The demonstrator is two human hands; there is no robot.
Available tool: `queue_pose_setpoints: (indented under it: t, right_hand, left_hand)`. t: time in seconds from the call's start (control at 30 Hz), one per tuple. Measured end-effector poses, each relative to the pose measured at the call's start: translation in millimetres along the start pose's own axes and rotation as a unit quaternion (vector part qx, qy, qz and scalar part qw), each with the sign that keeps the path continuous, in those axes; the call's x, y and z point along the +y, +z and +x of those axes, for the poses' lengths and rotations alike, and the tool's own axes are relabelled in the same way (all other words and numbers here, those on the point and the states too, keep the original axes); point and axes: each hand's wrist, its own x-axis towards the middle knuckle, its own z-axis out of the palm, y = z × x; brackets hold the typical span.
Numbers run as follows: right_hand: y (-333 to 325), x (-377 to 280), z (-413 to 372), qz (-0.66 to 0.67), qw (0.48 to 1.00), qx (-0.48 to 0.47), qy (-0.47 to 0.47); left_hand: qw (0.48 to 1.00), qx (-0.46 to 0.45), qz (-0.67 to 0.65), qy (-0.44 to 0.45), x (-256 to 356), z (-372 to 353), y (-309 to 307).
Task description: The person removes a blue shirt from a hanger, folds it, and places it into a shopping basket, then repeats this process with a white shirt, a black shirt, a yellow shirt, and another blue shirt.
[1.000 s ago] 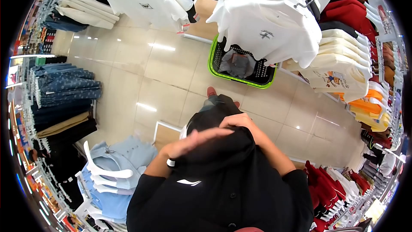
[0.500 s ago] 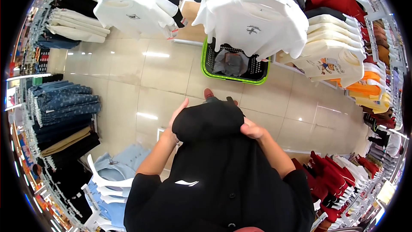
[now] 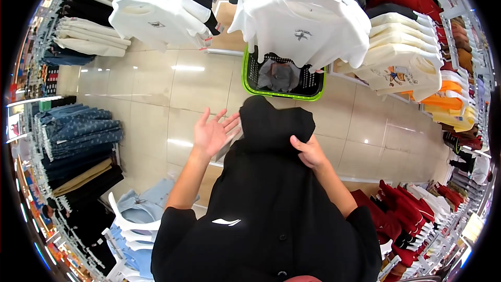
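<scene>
A folded black garment is held up in front of my body; its exact kind does not show. My right hand grips its right side, thumb on top and the other fingers hidden beneath. Just left of the cloth, my left hand is open, palm up with fingers spread, holding nothing. Beyond the garment, a black basket with a green rim stands on the floor. Inside it lies a bundle of grey clothing.
White T-shirts hang over the basket's far side, with cream T-shirts to the right. Folded-over jeans hang at the left. Light blue garments and dark red clothes flank me on racks. The floor is shiny tile.
My left hand has let go of the black garment and opened out to the left. The garment has shifted up and to the right, still in my right hand.
</scene>
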Motion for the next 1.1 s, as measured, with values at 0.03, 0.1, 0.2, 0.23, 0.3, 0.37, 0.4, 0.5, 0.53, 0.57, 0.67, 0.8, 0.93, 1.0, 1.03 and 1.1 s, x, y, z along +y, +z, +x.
queue_pose_setpoints:
  t: [0.03, 0.1, 0.2, 0.23, 0.3, 0.37, 0.4, 0.5, 0.53, 0.57, 0.67, 0.8, 0.93, 1.0, 1.03, 1.1]
  right_hand:
    - [-0.6, -3.5, 1.6, 0.012, 1.0, -0.002, -0.003]
    - [1.6, -11.6, 2.6, 0.026, 1.0, 0.0, -0.015]
    - [5.8, -21.3, 3.5, 0.035, 0.999, -0.012, -0.016]
    - [8.6, -23.2, 3.3, 0.029, 0.999, -0.01, -0.015]
    - [16.6, -29.0, 2.2, 0.016, 1.0, -0.007, -0.016]
    - [23.1, -35.4, -1.0, 0.011, 1.0, 0.019, 0.003]
    - [24.6, -37.0, -1.6, 0.009, 0.999, 0.032, 0.013]
    - [16.3, -40.4, -3.0, -0.064, 0.995, 0.066, 0.042]
    - [14.0, -40.9, -5.7, -0.104, 0.99, 0.078, 0.058]
    - [12.0, -41.1, -8.4, -0.144, 0.983, 0.089, 0.074]
    - [4.9, -27.1, -14.4, -0.232, 0.965, 0.126, 0.011]
    - [4.3, -22.3, -29.8, -0.302, 0.942, 0.14, -0.036]
    - [8.2, -44.4, -37.4, -0.531, 0.843, 0.003, -0.082]
    - [13.6, -50.9, -39.0, -0.618, 0.785, 0.002, -0.032]
    - [12.5, -47.1, -37.6, -0.651, 0.757, 0.016, -0.06]
    - [5.1, -35.0, -30.9, -0.709, 0.694, 0.044, -0.116]
  left_hand:
    - [0.999, 0.02, 0.029, 0.007, -1.7, 0.5, 3.5]
    - [0.985, -0.062, 0.158, 0.018, -10.1, 1.5, 4.9]
    - [0.925, -0.06, 0.373, 0.048, -30.7, 10.7, 23.0]
    - [0.908, -0.063, 0.406, 0.082, -35.7, 11.1, 37.0]
    - [0.867, -0.071, 0.47, 0.15, -44.4, 10.0, 66.1]
    - [0.865, -0.055, 0.466, 0.18, -48.1, 8.2, 80.7]
    - [0.865, -0.045, 0.462, 0.193, -49.2, 5.7, 85.5]
    - [0.844, -0.025, 0.47, 0.259, -56.5, 4.0, 84.6]
    - [0.833, -0.021, 0.474, 0.285, -59.9, 2.7, 83.0]
    - [0.804, -0.03, 0.538, 0.252, -59.2, -0.4, 81.8]
    - [0.755, -0.029, 0.639, 0.145, -57.2, -12.3, 72.5]
    - [0.695, -0.066, 0.711, 0.085, -50.8, -29.9, 76.4]
    - [0.642, -0.129, 0.747, 0.115, -44.3, -35.9, 73.6]
    - [0.6, -0.117, 0.782, 0.122, -46.9, -39.2, 80.6]
    - [0.584, -0.101, 0.794, 0.134, -50.9, -38.7, 78.2]
    - [0.552, -0.068, 0.816, 0.157, -59.7, -36.1, 68.4]
